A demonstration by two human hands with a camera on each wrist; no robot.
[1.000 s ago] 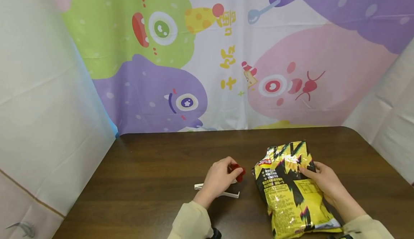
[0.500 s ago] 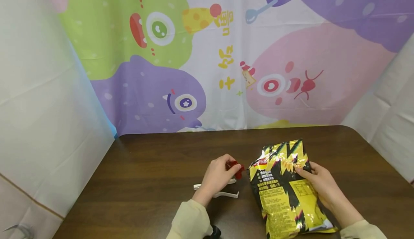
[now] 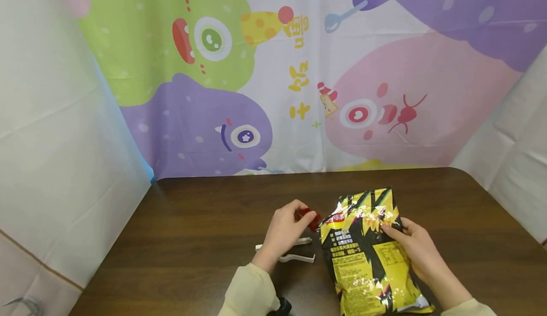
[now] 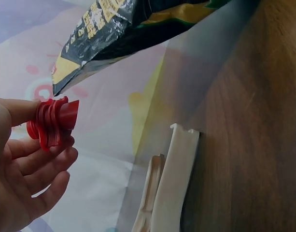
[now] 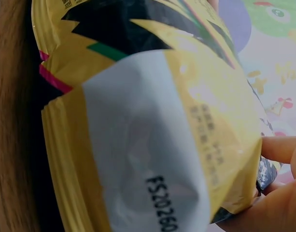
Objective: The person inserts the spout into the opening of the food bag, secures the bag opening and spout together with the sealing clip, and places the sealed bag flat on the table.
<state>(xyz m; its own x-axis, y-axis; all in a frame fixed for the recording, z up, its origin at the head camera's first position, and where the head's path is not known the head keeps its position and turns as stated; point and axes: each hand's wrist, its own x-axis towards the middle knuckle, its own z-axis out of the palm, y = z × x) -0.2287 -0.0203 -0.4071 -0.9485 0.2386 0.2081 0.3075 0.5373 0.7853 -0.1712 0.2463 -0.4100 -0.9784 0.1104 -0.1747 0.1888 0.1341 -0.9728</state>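
A yellow and black snack bag (image 3: 369,254) lies on the dark wooden table (image 3: 205,211), its top end pointing away from me. My right hand (image 3: 410,247) holds the bag's right side, thumb on top; in the right wrist view its fingers (image 5: 283,150) curl round the bag (image 5: 152,145). My left hand (image 3: 284,233) pinches a small red clip (image 3: 311,218) just left of the bag's top corner. The left wrist view shows the red clip (image 4: 53,123) between thumb and fingers, the bag's corner (image 4: 119,34) close above it. Two white bag clips (image 3: 295,256) lie under the left hand.
A cartoon monster backdrop (image 3: 273,69) stands behind the table, with white cloth walls (image 3: 51,140) at both sides. The white clips (image 4: 169,188) lie close to the left hand. The table's rounded far right corner (image 3: 463,171) shows.
The right hand has slid the bag leftward, toward the left hand. The left hand with the red clip has stayed nearly in place, so the clip now sits at the bag's top left corner.
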